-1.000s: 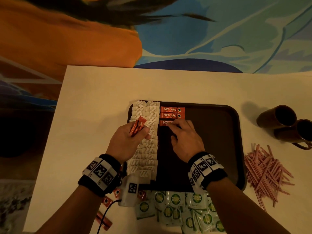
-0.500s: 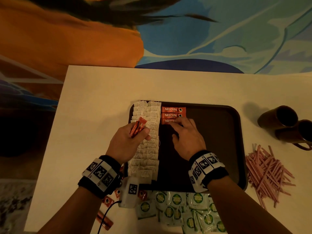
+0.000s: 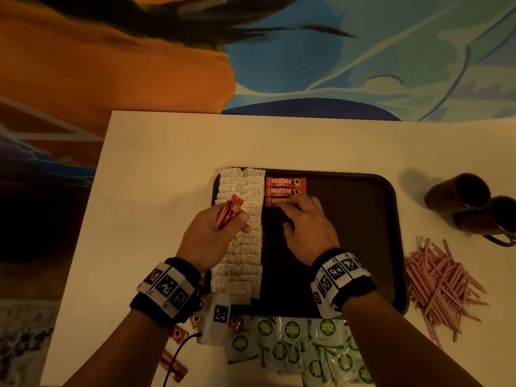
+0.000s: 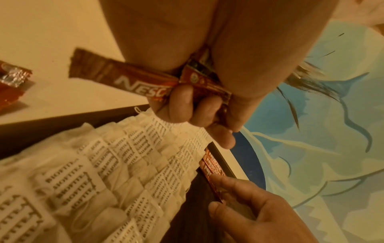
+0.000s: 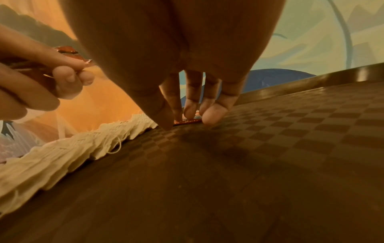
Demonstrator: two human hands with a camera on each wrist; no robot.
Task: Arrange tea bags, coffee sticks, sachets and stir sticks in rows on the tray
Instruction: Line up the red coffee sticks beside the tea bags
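A dark brown tray (image 3: 363, 219) holds two columns of white tea bags (image 3: 248, 241) along its left side. Beside them at the top lie three red coffee sticks (image 3: 284, 182) in a row. My right hand (image 3: 307, 227) rests on the tray, its straight fingertips (image 5: 214, 113) pressing the third coffee stick (image 3: 275, 202), mostly covered by them. My left hand (image 3: 212, 236) hovers over the tea bags and grips a small bundle of coffee sticks (image 4: 145, 82), which pokes up past the thumb.
Green sachets (image 3: 301, 350) lie heaped at the table's near edge below the tray. A pile of pink stir sticks (image 3: 441, 283) sits right of the tray, two dark mugs (image 3: 458, 194) behind it. Loose coffee sticks (image 3: 178, 333) lie by my left wrist.
My right fingertips have slid a little up and right over the third coffee stick, bringing it close under the second. The left hand has kept its bundle and barely moved.
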